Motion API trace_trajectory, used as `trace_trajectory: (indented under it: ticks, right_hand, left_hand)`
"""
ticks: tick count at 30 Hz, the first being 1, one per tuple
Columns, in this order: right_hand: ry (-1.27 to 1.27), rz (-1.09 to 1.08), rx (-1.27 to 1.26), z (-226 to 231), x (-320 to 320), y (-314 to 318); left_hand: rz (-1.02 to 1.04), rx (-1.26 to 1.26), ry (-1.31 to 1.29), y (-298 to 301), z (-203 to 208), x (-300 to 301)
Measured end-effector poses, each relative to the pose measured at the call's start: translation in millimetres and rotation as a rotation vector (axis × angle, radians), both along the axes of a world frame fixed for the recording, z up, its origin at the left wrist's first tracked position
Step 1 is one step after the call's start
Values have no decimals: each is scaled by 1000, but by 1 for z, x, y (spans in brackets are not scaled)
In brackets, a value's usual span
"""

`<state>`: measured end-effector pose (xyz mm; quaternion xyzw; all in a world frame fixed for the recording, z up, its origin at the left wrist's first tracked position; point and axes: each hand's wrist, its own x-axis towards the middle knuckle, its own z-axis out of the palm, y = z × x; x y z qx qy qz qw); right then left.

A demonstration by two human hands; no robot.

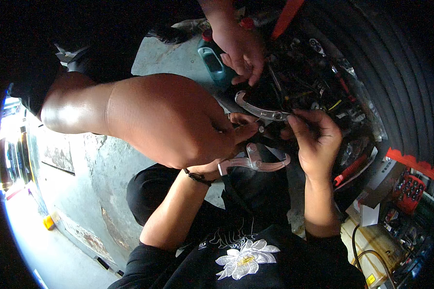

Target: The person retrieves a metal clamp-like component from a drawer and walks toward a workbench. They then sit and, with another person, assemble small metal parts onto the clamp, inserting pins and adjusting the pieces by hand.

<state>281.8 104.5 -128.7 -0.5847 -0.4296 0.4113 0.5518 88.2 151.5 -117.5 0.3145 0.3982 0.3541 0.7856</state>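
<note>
Silvery curved piece [264, 111]: right end pinched in right hand [318, 139], thumb closed against fingers | left hand [214, 169]: mostly hidden behind co-worker's fist [171, 120]; finger opening, hold cannot be told | background tools: murky

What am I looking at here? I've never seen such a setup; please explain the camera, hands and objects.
There is no machine. A head-worn fisheye camera looks down, bending straight edges. The wearer's bare hands come from below: the left hand, mostly hidden, and the right hand, whose fingers pinch one end of the upper curved metal arm. The lower curved metal piece is near the left hand; its grip is hidden. A co-worker's fist looms large from the left; another person's hand reaches from the top. A dark teal bottle is on the worn pale surface; a red-handled tool lies to the right.
</note>
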Motion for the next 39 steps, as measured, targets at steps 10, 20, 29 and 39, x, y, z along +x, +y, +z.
trace_trajectory:
  ticks: [10,20,29,39]
  right_hand:
    - [97,48,16,-2,-4,0]
    - [-59,160,32,-4,-5,9]
    - [166,332,-236,-4,-1,14]
    - [88,329,-233,-2,-6,26]
  left_hand:
    - [-95,80,-225,-12,-55,-6]
    - [-54,-113,-121,-15,-46,-13]
    - [25,-39,-149,-23,-52,1]
    - [493,-841,-255,9,16,10]
